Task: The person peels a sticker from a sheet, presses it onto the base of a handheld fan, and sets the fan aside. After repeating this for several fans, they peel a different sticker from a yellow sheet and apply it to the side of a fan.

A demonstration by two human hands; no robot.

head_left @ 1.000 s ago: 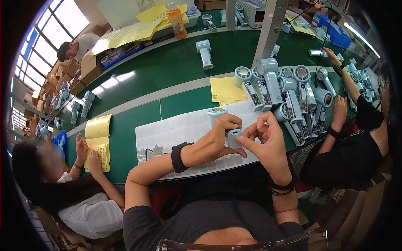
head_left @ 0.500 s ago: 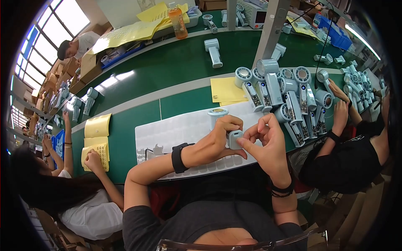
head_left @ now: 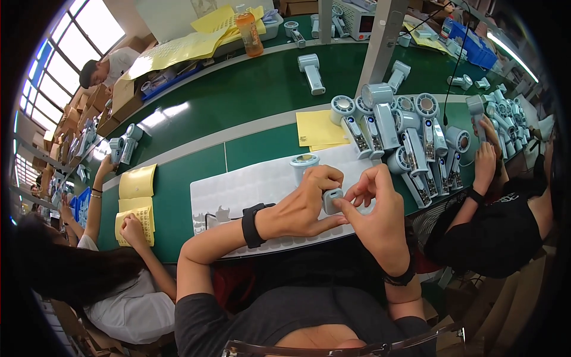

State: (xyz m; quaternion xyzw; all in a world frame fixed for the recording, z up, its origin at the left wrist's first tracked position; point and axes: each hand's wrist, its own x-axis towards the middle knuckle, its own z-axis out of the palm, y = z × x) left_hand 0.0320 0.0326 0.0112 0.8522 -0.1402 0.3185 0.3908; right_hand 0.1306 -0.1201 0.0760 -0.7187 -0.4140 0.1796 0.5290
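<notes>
My left hand point(head_left: 309, 202) is wrapped round a light-blue handheld fan point(head_left: 304, 161). Its round head pokes out beyond my fingers, and the rounded end of its handle faces me, with a small slot in it. Most of the handle is hidden by my hand. At that end, the thumb and forefinger of my right hand point(head_left: 377, 214) are pinched together against the handle; whether something tiny sits between them cannot be made out. Beneath both hands lies a white sheet of blank labels point(head_left: 229, 187), partly peeled at its left.
Several fans with open handles point(head_left: 416, 131) are heaped to the right, beside a metal post point(head_left: 380, 53). Yellow sheets point(head_left: 321, 128) lie behind the white sheet. Another fan point(head_left: 311, 74) rests on the green belt point(head_left: 250, 89). Co-workers sit left and right; the right one holds a fan point(head_left: 476, 110).
My right fingers have shifted slightly at the handle end, which has tilted a little. The left co-worker's arm now reaches the fans on the belt; the right co-worker's fan has turned more upright.
</notes>
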